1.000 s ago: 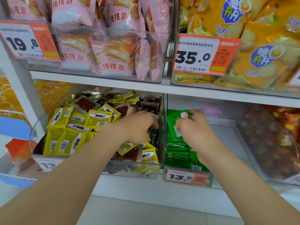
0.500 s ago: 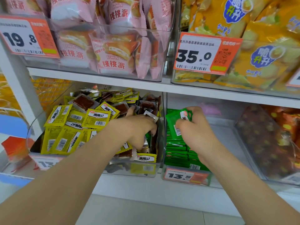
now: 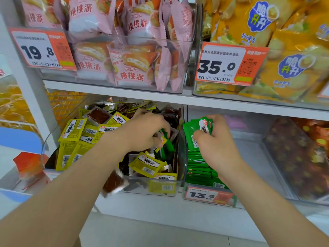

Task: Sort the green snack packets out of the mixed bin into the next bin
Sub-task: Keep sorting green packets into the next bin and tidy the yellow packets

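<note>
The clear mixed bin (image 3: 46,150) on the lower shelf holds yellow packets (image 3: 73,130), brown ones and a few green ones. My left hand (image 3: 144,132) is inside it near the right wall, fingers pinching a green packet (image 3: 167,142) raised from the pile. Beside it on the right, the clear bin (image 3: 210,195) has a row of green packets (image 3: 199,168) standing on edge. My right hand (image 3: 217,145) hovers over that row and grips a small bunch of green packets (image 3: 195,129).
A brown packet (image 3: 114,183) hangs over the mixed bin's front rim. An upper shelf (image 3: 114,94) with pink and yellow snack bags sits close above both bins. A bin of dark mixed snacks (image 3: 299,157) stands at the right. Price tags front the bins.
My left hand has lifted a green packet out of the pile in the mixed bin. A brown packet has slid over the front rim. My right hand keeps its green bunch in place.
</note>
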{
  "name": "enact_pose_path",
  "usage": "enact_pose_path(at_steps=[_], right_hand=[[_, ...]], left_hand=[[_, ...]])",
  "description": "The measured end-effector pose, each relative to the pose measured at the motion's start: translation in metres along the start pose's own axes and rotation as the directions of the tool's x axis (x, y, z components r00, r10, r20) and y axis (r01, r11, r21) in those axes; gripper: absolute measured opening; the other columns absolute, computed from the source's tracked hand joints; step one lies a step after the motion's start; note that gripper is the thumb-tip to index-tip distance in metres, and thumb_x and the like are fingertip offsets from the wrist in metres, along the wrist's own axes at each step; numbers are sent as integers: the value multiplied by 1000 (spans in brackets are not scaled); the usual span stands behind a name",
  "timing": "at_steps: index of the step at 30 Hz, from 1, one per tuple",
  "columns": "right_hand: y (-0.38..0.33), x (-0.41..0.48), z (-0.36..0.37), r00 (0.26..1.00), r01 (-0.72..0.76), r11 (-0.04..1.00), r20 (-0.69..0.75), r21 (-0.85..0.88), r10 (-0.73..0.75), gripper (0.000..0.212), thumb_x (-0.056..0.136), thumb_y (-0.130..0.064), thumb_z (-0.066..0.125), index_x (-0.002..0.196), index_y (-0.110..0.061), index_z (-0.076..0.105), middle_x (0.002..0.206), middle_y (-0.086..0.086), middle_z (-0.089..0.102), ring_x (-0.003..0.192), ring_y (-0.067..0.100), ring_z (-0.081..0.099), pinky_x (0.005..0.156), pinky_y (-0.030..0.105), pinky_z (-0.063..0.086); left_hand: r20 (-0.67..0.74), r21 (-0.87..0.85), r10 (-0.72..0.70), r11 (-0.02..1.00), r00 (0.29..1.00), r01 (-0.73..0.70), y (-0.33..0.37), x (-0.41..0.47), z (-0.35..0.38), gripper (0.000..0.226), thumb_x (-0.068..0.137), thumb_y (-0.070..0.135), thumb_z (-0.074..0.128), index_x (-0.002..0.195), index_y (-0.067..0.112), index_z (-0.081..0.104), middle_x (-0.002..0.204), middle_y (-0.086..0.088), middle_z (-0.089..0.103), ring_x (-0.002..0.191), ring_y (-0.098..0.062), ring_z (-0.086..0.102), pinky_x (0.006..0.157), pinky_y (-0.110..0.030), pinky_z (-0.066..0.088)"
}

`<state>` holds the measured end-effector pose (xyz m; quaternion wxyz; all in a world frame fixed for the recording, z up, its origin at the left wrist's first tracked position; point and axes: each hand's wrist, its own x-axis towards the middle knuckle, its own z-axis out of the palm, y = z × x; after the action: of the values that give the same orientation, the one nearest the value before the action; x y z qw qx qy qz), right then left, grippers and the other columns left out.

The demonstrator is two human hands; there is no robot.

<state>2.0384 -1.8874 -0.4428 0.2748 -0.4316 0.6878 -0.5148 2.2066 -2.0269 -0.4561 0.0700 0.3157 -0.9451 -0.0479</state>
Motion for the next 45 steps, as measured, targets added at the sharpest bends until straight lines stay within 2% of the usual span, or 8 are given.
enact_pose_path(at_steps=[5, 11, 16, 23, 32, 36, 40, 45], right_hand=[[-7, -7, 0, 997, 77, 997, -16, -10, -77, 33, 96, -1, 57, 121, -21, 47, 81, -2, 55, 44, -4, 46, 41, 14, 36], [-10, -12, 3, 995, 95, 995, -3, -8, -95, 35, 93, 2, 57, 115, -23, 47, 78, 1, 58, 45, 0, 48, 41, 19, 39], [-10, -12, 3, 995, 98, 995, -6, -1, -98, 35, 92, 2, 58, 116, -23, 47, 78, 2, 60, 45, 0, 47, 41, 21, 39], [-8, -11, 3, 996, 87, 996, 4, 12, -87, 37, 94, 2, 58, 120, -23, 47, 82, 3, 62, 45, 0, 48, 41, 19, 38], [-3, -7, -4, 999, 37, 999, -32, 2, -37, 36, 94, -6, 59, 121, -28, 48, 82, -1, 60, 47, -1, 49, 44, 18, 39], [-5, -9, -2, 989, -133, 972, -37, 194, 143, 20, 93, -10, 62, 105, -25, 60, 85, -5, 68, 79, 11, 62, 87, 44, 59], [-14, -25, 11, 984, -177, 904, 103, 390, 148, 17, 93, -3, 61, 98, -18, 68, 86, -5, 79, 91, 20, 73, 81, 42, 56], [-10, -41, 30, 999, -7, 978, 35, 209, 0, 20, 105, -16, 56, 123, -23, 56, 100, -10, 75, 85, 0, 69, 78, 28, 53]], left_hand=[[-379, -112, 47, 989, 924, -96, -3, -8, 7, 36, 74, 22, 88, 102, 31, 67, 90, 20, 49, 86, -13, 50, 80, -39, 46], [-51, -106, 28, 994, 998, -34, -2, -19, 28, 59, 65, 41, 95, 109, 32, 56, 127, 6, 46, 112, -21, 50, 91, -38, 46], [-26, -83, -6, 997, 1000, 4, 4, -24, 22, 51, 80, 45, 75, 115, 24, 45, 86, 3, 61, 76, -21, 59, 64, -35, 36], [-99, 334, -110, 933, 989, 137, 30, -7, 41, 49, 86, 50, 53, 121, 17, 62, 113, -7, 64, 110, -31, 60, 92, -41, 46], [-281, -179, -192, 973, 940, 145, 22, -21, 22, 21, 103, 19, 49, 84, 11, 46, 63, -2, 49, 57, -26, 54, 52, -36, 31], [-371, -499, -376, 852, 849, 159, 33, -35, 12, 35, 110, 25, 41, 81, 9, 49, 60, -9, 54, 44, -13, 43, 45, -31, 31], [-209, -859, -566, 496, 798, 127, 54, -50, 12, 29, 112, 27, 40, 105, 9, 62, 89, -10, 72, 75, -24, 68, 69, -41, 56], [-44, -998, -559, -16, 828, -64, 86, -58, 7, 26, 111, 10, 43, 128, 15, 62, 116, -7, 77, 105, -30, 74, 91, -49, 59]])
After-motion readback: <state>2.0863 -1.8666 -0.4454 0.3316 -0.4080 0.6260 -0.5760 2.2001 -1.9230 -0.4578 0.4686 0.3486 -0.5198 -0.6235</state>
